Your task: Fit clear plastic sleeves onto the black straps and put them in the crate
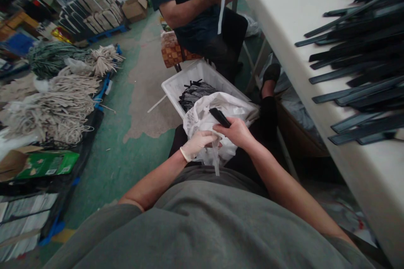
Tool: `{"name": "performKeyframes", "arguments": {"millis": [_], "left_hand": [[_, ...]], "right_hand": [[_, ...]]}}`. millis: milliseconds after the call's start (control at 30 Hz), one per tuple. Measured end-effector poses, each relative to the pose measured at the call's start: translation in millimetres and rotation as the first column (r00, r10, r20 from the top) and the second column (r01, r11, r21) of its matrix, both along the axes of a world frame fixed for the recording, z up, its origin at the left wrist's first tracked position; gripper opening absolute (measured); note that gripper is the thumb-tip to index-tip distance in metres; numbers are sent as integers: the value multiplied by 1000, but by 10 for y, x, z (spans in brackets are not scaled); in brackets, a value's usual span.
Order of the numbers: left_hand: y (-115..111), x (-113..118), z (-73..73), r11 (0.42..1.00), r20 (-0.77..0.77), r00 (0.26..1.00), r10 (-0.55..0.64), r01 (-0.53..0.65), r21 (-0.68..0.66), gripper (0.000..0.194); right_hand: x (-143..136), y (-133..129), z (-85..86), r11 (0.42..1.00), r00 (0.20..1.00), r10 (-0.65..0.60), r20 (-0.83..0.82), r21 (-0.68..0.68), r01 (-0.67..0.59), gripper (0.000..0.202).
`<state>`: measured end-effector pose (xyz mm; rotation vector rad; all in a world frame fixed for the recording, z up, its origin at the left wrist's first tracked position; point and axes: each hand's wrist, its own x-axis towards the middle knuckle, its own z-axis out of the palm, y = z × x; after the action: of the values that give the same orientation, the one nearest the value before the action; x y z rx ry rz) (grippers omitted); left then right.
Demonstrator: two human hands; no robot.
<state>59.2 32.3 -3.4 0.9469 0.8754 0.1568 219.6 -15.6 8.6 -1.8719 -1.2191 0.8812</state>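
My left hand (196,145), in a pale thin glove, has its fingers pinched together over my lap. From its fingertips hangs a pale translucent strip (216,160), close to my right fingers too. My right hand (237,133) is bare and closed around a flat black strip-like piece (220,117), whose end sticks out up and to the left. Under both hands a white plastic sack (217,100) is bunched on my lap, over the near edge of a white bin (172,88). Dark strips (195,92) lie in a heap in that bin.
A long white table (284,29) on the right carries many black strips (356,80). Across from me a seated co-worker (195,4) holds a white strip (222,10). On the left, bundles of cord (59,105) and a green box (47,164) lie on pallets.
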Motion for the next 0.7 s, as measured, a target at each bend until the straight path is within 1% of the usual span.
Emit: {"name": "performKeyframes", "arguments": {"millis": [100,200,300,367,433,533,700], "left_hand": [[-34,-68,6,999,-21,999,-26,26,-22,37],[-84,-131,28,997,7,997,-79,79,-18,36],[-149,-182,43,985,46,985,-168,169,-18,36],[-195,-221,42,974,49,974,-220,222,-45,34],[-234,-265,31,964,57,968,-246,250,-92,33],[-268,-322,17,949,74,963,-257,266,-166,33],[-279,-337,48,916,91,945,-314,327,-234,29]], "right_hand": [[51,-3,-59,1000,994,-31,-102,-3,31,28],[70,-3,-106,999,980,-39,-197,-11,38,27],[52,-2,-138,999,976,-41,-213,-11,40,26],[34,-2,-156,999,976,-43,-213,-22,40,28],[17,-3,-165,999,973,-40,-229,-29,35,31],[-6,-5,-142,998,962,-42,-271,-46,30,28],[-40,6,-51,995,951,-88,-297,-73,70,26]]}}
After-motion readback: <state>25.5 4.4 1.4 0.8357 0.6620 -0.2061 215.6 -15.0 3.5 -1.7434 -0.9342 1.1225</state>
